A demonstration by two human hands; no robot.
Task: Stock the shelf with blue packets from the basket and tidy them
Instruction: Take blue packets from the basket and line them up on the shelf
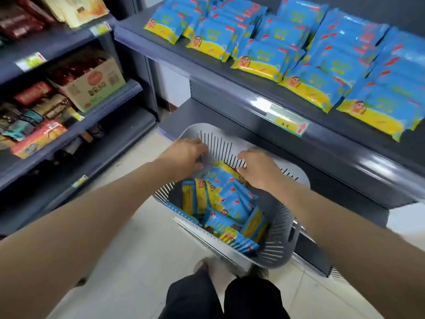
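Observation:
A grey slotted basket (277, 246) stands on the floor against the dark shelf unit and holds several blue-and-yellow packets (232, 203) in a loose pile. Both my hands reach into its far end. My left hand (184, 155) has its fingers curled down over something grey and blurred at the top of the pile; what it holds is unclear. My right hand (257, 169) curls its fingers over the top edge of a blue packet by the basket's far wall. Above, the dark shelf (207, 63) carries overlapping rows of the same blue packets (322, 65).
A yellow price label (289, 123) sits on the shelf's front rail right above the basket. To the left are shelves (69, 125) of other snacks and a cardboard box (92, 86). Pale floor tiles (138, 238) lie between the units; my legs (223, 295) are below the basket.

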